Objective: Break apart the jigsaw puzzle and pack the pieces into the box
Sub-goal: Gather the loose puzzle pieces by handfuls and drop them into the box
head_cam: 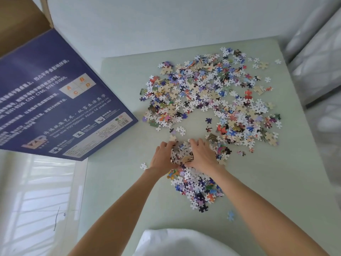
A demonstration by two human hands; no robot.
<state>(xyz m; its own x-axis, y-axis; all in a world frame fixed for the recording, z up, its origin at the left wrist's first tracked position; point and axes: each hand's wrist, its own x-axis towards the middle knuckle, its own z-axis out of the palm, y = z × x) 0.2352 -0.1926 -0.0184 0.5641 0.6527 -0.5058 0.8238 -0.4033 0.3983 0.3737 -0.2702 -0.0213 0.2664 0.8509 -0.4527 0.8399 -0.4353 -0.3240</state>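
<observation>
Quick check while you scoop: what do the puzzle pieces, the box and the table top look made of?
Puzzle pieces: likely cardboard, with printed fronts and plain tan backs on flipped ones. Box: printed paperboard, slightly glossy, with sheen across the blue panel. Table top: smooth pale green, possibly glass or laminate; cannot tell which.

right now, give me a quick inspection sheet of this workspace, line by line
surface: pale green table, smooth, partly covered in pieces
job's things: loose puzzle pieces spread over the far half, a smaller heap near the person; blue box at the table's left edge, printed side up, its opening not visible
clutter: stray single pieces at the edges, one blue piece lying apart near the right forearm
grippers: left hand and right hand cupped together round a handful of pieces
cables: nothing seen
surroundings: brown cardboard behind the box, grey-white fabric at right, white cloth at the bottom, bright floor at left
</observation>
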